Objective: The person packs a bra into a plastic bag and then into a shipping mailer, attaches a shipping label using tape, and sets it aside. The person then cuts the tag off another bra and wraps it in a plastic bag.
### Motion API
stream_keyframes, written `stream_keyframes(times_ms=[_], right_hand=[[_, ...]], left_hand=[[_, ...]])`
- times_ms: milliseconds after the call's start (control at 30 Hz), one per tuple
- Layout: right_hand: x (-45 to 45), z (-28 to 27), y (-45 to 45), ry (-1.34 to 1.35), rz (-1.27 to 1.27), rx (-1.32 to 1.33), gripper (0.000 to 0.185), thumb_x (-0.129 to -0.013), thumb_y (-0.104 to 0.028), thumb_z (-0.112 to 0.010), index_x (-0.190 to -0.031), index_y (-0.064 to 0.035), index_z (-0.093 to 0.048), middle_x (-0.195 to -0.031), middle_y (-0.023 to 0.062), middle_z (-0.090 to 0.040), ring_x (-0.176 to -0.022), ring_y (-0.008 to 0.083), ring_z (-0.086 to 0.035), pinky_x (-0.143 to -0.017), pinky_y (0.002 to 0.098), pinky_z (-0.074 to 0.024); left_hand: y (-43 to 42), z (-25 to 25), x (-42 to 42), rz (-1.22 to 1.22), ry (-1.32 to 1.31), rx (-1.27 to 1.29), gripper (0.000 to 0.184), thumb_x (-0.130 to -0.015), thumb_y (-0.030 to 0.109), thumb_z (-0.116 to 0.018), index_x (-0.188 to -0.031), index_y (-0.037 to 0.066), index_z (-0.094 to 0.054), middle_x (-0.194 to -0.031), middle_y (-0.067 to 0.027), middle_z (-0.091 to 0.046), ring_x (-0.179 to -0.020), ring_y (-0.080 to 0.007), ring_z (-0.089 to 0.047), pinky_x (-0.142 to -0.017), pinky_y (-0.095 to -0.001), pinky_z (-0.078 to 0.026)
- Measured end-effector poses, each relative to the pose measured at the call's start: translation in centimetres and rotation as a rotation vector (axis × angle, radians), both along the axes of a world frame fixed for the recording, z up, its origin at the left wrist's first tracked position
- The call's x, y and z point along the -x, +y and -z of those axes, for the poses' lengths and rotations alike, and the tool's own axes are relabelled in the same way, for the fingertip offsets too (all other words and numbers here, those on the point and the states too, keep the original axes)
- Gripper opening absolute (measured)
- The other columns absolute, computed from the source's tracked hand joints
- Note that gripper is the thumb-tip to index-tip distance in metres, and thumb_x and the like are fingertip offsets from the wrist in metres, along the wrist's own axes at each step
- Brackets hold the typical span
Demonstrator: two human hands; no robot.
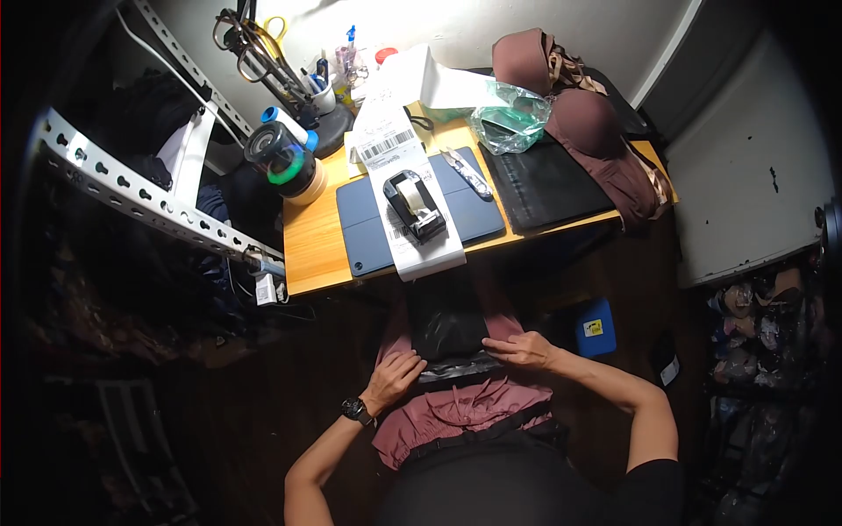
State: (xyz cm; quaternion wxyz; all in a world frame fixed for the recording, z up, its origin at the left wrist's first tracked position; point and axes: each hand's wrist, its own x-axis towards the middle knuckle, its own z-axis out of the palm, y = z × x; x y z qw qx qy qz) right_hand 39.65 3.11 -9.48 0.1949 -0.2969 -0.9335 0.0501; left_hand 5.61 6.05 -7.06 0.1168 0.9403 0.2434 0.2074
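A black plastic mailer bag lies across my lap, between the legs of mauve drawstring trousers. At the bag's near left corner, my left hand pinches the edge, with a black watch on its wrist. The fingers of my right hand are closed on the near right corner. Between both hands the near edge is stretched and looks shiny and creased. Whether anything is inside the bag is hidden.
On the wooden table ahead are a tape dispenser on a printed label strip, a blue tablet case, snips, another black bag and brown bras. A metal shelf frame stands left; a blue packet lies right.
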Motion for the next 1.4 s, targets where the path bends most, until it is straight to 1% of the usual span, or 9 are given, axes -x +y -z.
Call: stream_keyframes(times_ms=[67,200,333,433,600,767,1033,1233,1400], right_hand=[[0.3,0.2,-0.4,0.014,0.041,0.030,0.023,-0.074,-0.013,-0.058,-0.096,-0.0131,-0.064,-0.123,0.0042,-0.056,-0.053,0.0131,-0.054,-0.049,0.0239,-0.0487],[2.4,-0.6,0.5,0.411,0.601,0.643,0.016,-0.088,-0.019,-0.057,-0.086,-0.0043,-0.063,-0.068,0.0180,-0.057,-0.054,0.0320,-0.055,-0.050,0.0359,-0.0419],[5.3,-0.6,2.7,0.620,0.985,0.783,0.035,-0.084,-0.027,-0.063,-0.065,0.0018,-0.055,-0.055,0.0147,-0.052,-0.045,0.0162,-0.046,-0.046,0.0326,-0.0380],[2.7,1.3,4.0,0.520,1.255,0.298,0.040,-0.082,-0.032,-0.065,-0.063,0.0014,-0.053,-0.054,0.0119,-0.052,-0.049,0.0142,-0.046,-0.046,0.0320,-0.0372],[-5.0,1.7,3.4,0.914,1.385,0.444,0.038,-0.083,-0.032,-0.058,-0.066,0.0019,-0.055,-0.062,0.0163,-0.058,-0.057,0.0231,-0.053,-0.057,0.0378,-0.0388],[-5.7,12.8,-2.7,0.670,1.400,0.541,0.038,-0.079,-0.028,-0.052,-0.091,0.0064,-0.062,-0.090,0.0253,-0.063,-0.086,0.0387,-0.061,-0.075,0.0407,-0.0460],[-12.7,27.8,-7.9,0.669,1.147,1.446,0.070,-0.086,-0.046,-0.036,-0.132,0.0063,-0.036,-0.140,0.0269,-0.031,-0.133,0.0351,-0.025,-0.109,0.0340,-0.0191],[-11.7,19.4,-5.4,0.045,1.307,1.371,0.054,-0.082,-0.035,-0.046,-0.120,0.0024,-0.053,-0.122,0.0281,-0.050,-0.118,0.0407,-0.045,-0.098,0.0421,-0.0382],[-8.0,5.7,-2.0,-0.213,1.242,1.096,0.035,-0.083,-0.028,-0.053,-0.098,0.0019,-0.063,-0.105,0.0253,-0.059,-0.103,0.0373,-0.056,-0.084,0.0440,-0.0467]], left_hand=[[0.0,0.0,-0.1,-0.083,-0.034,0.106,0.026,-0.073,0.007,-0.060,-0.099,0.004,-0.063,-0.094,-0.0101,-0.063,-0.093,-0.0239,-0.060,-0.082,-0.0366,-0.046],[0.3,-1.0,-1.6,-0.467,-0.054,0.378,0.016,-0.083,0.017,-0.059,-0.083,0.002,-0.064,-0.079,-0.0116,-0.065,-0.081,-0.0256,-0.062,-0.070,-0.0351,-0.046],[2.0,-1.4,-4.7,-0.930,-0.037,0.826,0.046,-0.082,0.043,-0.063,-0.076,-0.002,-0.063,-0.063,-0.0161,-0.062,-0.062,-0.0347,-0.062,-0.058,-0.0408,-0.046],[2.5,1.4,-3.9,-0.961,-0.120,0.643,0.049,-0.077,0.043,-0.069,-0.067,-0.005,-0.061,-0.053,-0.0133,-0.055,-0.051,-0.0190,-0.054,-0.052,-0.0346,-0.042],[2.7,-2.1,-1.7,-0.812,-0.228,1.286,0.038,-0.081,0.036,-0.068,-0.066,0.002,-0.060,-0.056,0.0050,-0.045,-0.053,-0.0062,-0.041,-0.052,-0.0247,-0.037],[1.6,-8.1,0.2,-0.693,-0.847,1.664,0.022,-0.084,0.011,-0.058,-0.101,-0.003,-0.059,-0.096,-0.0083,-0.063,-0.075,-0.0125,-0.061,-0.073,-0.0271,-0.051],[6.6,-5.1,1.4,-0.149,-0.175,1.929,0.017,-0.075,0.013,-0.065,-0.085,-0.001,-0.063,-0.077,0.0002,-0.062,-0.068,-0.0064,-0.055,-0.064,-0.0197,-0.042],[9.8,0.6,-0.6,-0.138,0.363,1.731,0.025,-0.080,0.028,-0.066,-0.091,0.006,-0.064,-0.078,0.0029,-0.059,-0.074,-0.0063,-0.053,-0.062,-0.0195,-0.039],[8.9,-2.7,-0.3,-0.761,0.321,1.515,0.048,-0.067,0.045,-0.076,-0.089,0.003,-0.067,-0.078,-0.0046,-0.064,-0.070,-0.0121,-0.058,-0.055,-0.0224,-0.041]])
